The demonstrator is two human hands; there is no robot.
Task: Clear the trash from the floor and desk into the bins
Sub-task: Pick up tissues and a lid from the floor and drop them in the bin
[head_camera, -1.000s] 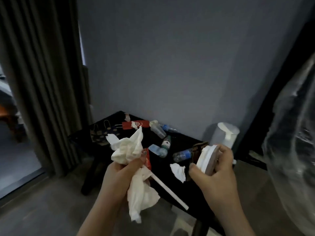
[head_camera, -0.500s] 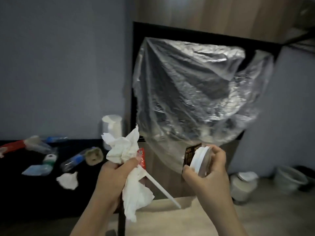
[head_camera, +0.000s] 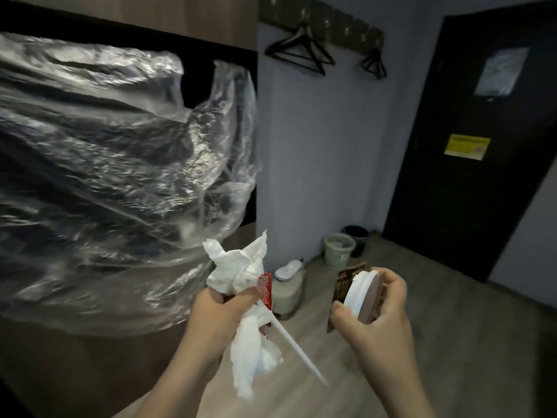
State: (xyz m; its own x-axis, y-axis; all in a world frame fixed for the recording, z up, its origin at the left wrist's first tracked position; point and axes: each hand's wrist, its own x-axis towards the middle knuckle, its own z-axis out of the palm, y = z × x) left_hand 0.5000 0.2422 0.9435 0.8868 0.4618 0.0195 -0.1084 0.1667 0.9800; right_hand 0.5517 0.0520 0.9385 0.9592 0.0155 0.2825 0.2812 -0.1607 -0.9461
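Observation:
My left hand (head_camera: 215, 315) grips a bunch of crumpled white tissue (head_camera: 238, 270), a small red packet (head_camera: 265, 289) and a long white wrapped straw (head_camera: 297, 348) that slants down to the right. My right hand (head_camera: 378, 309) holds a round white lid (head_camera: 361, 292) on edge together with a dark brown wrapper (head_camera: 343, 285). On the floor beyond my hands stand a cream lidded bin (head_camera: 287, 289), a pale mesh basket bin (head_camera: 338, 247) and a dark bin (head_camera: 357, 236) behind it, all by the grey wall.
A large clear plastic sheet (head_camera: 105, 164) hangs over dark furniture on the left. A black door (head_camera: 476, 152) with a yellow notice stands at the right. Black hangers (head_camera: 304, 52) hang on a wall rack. Wood-look floor (head_camera: 452, 327) stretches toward the door.
The view has swung right, away from the black desk with its bottles and tissue, past the plastic sheet to the door and bins. Both hands keep the same hold on their trash.

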